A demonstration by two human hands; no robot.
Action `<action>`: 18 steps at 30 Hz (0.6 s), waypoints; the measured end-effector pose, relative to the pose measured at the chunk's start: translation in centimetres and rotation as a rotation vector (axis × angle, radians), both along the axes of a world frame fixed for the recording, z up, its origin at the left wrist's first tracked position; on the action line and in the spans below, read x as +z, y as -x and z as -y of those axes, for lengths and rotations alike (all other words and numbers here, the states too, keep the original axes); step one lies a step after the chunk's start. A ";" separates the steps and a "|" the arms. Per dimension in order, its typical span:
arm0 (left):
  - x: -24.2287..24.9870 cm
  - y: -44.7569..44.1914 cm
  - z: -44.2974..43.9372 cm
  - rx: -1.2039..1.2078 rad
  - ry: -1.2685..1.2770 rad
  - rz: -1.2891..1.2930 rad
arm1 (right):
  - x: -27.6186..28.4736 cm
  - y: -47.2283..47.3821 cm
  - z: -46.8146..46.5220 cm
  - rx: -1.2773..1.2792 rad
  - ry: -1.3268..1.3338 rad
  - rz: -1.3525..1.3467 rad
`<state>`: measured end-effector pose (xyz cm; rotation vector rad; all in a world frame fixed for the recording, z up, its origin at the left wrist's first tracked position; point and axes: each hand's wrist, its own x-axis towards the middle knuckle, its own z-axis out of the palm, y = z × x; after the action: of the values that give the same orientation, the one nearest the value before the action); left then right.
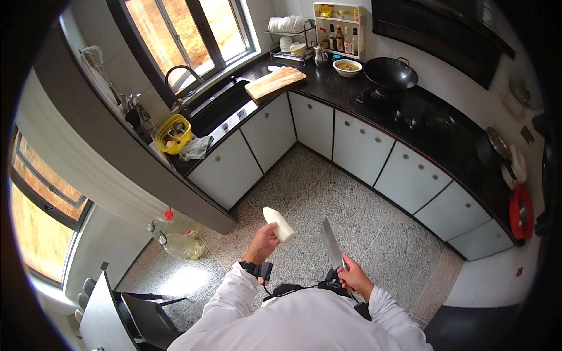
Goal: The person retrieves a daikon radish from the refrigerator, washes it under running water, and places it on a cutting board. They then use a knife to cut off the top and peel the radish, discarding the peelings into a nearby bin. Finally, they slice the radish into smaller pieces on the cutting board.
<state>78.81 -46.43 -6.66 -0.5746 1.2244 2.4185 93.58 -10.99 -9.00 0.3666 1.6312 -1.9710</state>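
Note:
My left hand grips a thick, peeled white root vegetable with a pointed far end and a flat near end. In my right hand is the handle of a kitchen knife, its wide blade pointing away from me. Knife and vegetable are apart, both held over the speckled floor. Farther off, a wooden cutting board lies across the counter corner beside the black sink. A black wok sits on the stove, with a white bowl of food to its left.
Black counters over white cabinets form a corner ahead. A yellow basin and grey cloth lie by the sink. Large clear plastic bottles stand on the floor at left, near a wall end. A chair and table are lower left.

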 end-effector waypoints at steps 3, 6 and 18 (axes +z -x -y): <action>-0.1 5.1 -0.8 0.109 -0.036 0.013 | 1.6 8.4 -1.9 0.118 -0.079 -0.093; -0.7 10.8 -1.5 0.198 -0.053 0.019 | 3.3 17.0 -2.3 0.128 -0.111 -0.136; -0.1 45.7 1.7 0.194 -0.019 -0.080 | 11.8 55.5 5.1 0.090 -0.189 -0.331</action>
<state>33.06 -48.16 -6.72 -0.6232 1.2264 2.6346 38.04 -16.09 2.78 0.0338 2.0107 -1.8900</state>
